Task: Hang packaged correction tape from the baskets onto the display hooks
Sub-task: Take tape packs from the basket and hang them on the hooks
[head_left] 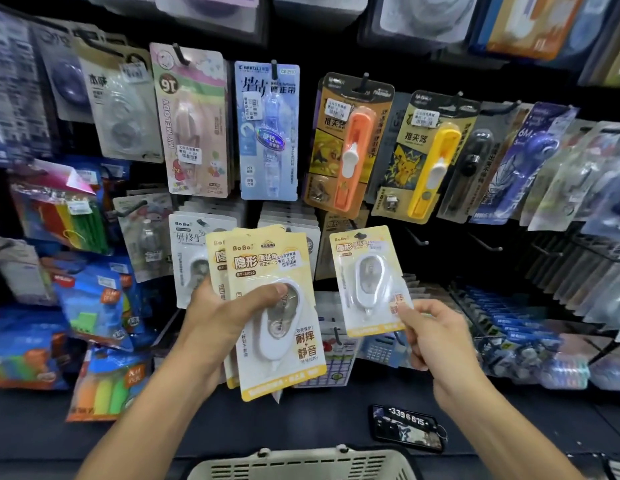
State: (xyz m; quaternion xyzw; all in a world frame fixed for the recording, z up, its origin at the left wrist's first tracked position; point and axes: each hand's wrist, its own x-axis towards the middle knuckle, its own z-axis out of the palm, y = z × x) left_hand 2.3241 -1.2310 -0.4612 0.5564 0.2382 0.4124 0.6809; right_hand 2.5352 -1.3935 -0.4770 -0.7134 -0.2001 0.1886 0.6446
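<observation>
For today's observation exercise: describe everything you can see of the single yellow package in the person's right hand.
The single yellow package is a pale yellow card with a clear blister over a white oval correction tape. A dark hang hole sits at its top and a white price label upper right. Upright, slightly tilted, it is pinched at its lower right corner by the right hand, before the display.

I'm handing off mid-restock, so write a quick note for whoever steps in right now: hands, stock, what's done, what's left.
Left hand: gripping a fanned stack of yellow correction tape packs, thumb on the front blister.
Right hand: pinching a single yellow pack by its lower right corner, raised to the display, its hang hole at a hook; whether it is threaded on is unclear.
Basket: at the bottom edge, contents out of view.
Done: one pack separated from the stack and lifted to hook height.
Left: seat that pack on its hook, then hang the stack one pack at a time.
</observation>
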